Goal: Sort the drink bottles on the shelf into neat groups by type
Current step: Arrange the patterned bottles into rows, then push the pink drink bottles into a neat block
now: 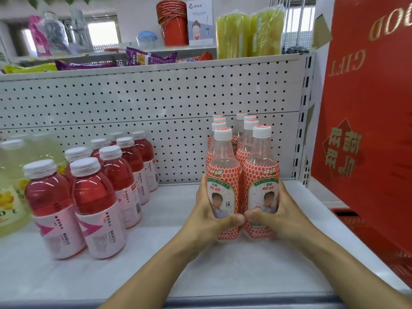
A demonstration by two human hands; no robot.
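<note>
Clamping left hand (206, 211) round one front bottle (223, 168) and right hand (284, 211) round its twin (260, 166) — both upright, just left of the box (367, 152). Risking a topple by squeezing tall bottles low or bumping the rows (245, 124) behind. Leaving bare shelf (169, 253) farther left of the box, before the red drinks (98, 197) — minding the front edge.

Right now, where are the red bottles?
Head view: red bottles stand left of centre on the shelf, between the yellow bottles and the honeycomb-label bottles.

The left hand (208, 211) and right hand (284, 210) are seen bare, and both slender forearms (156, 275) are shown uncovered along their whole visible length.
</note>
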